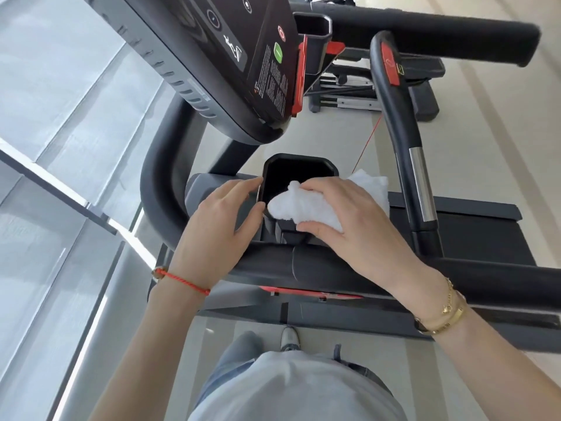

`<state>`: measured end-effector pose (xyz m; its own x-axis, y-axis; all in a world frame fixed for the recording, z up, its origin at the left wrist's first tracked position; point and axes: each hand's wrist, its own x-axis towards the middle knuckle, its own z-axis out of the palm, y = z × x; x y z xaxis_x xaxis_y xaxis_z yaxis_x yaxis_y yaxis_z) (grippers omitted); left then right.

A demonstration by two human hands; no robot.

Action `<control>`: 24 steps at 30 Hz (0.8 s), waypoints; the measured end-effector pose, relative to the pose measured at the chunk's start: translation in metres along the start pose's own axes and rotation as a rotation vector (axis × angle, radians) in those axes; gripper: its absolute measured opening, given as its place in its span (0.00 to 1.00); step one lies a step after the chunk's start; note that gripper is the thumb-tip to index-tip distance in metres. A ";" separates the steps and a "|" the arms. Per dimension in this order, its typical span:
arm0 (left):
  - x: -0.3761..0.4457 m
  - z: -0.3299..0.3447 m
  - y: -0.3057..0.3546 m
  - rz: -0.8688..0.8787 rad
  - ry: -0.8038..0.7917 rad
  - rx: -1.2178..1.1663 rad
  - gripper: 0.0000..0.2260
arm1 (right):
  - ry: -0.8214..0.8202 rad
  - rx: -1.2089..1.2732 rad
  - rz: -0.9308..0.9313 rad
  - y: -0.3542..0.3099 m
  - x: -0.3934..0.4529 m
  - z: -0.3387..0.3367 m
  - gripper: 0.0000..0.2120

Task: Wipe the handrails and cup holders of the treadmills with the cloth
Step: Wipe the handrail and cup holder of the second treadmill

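We are midway on this treadmill: our right hand [349,220] presses the bunched white cloth [303,209], fingers curled over it, at the near cup holder [299,177], whose side our left hand [218,220] steadies with relaxed fingers. By our judgement, the far cup holder [312,28] and the handrail [403,141] remain.

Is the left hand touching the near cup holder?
Touching. The head view shows the left hand with fingertips on the outer left rim of the cup holder, no gap visible, while the right hand presses the cloth inside.
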<state>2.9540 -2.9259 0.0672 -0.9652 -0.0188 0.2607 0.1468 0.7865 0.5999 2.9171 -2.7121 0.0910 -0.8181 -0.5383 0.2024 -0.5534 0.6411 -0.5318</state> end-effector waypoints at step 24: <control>-0.068 -0.008 0.027 0.694 -0.438 -0.215 0.14 | 0.548 -0.174 0.716 -0.133 -0.191 0.064 0.19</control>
<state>3.0257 -2.9087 0.0717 -0.6313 0.7003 0.3333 0.7319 0.3959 0.5547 3.1566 -2.7299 0.0705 -0.9097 0.3254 0.2580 0.1345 0.8187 -0.5583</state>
